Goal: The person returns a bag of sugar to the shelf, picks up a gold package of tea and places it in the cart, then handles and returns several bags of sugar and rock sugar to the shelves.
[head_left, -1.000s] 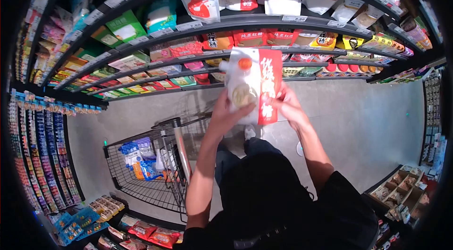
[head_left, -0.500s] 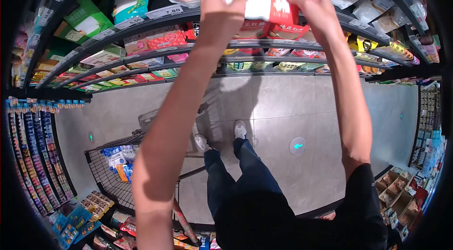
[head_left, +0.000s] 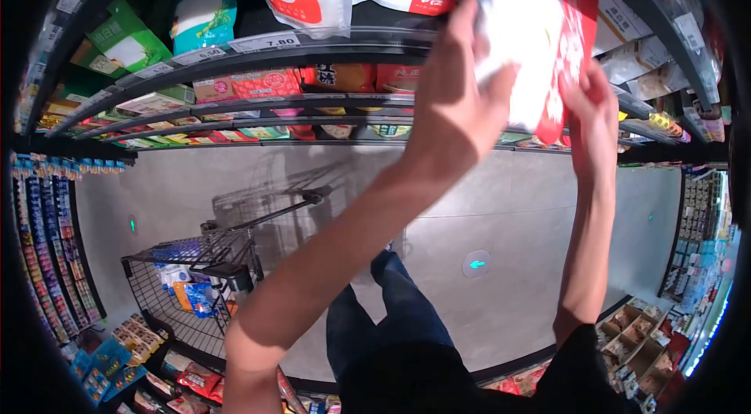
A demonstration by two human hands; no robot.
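Pouch (head_left: 528, 46) of white and red tilts between one and two o'clock, near the shelf (head_left: 368, 40); left hand (head_left: 463, 101) and right hand (head_left: 593, 105) grasp opposite sides, probably to support its soft body. Cart (head_left: 232, 275): eight o'clock.

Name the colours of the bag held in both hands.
The bag is white, with a red band down its right side, seen best in the head view.
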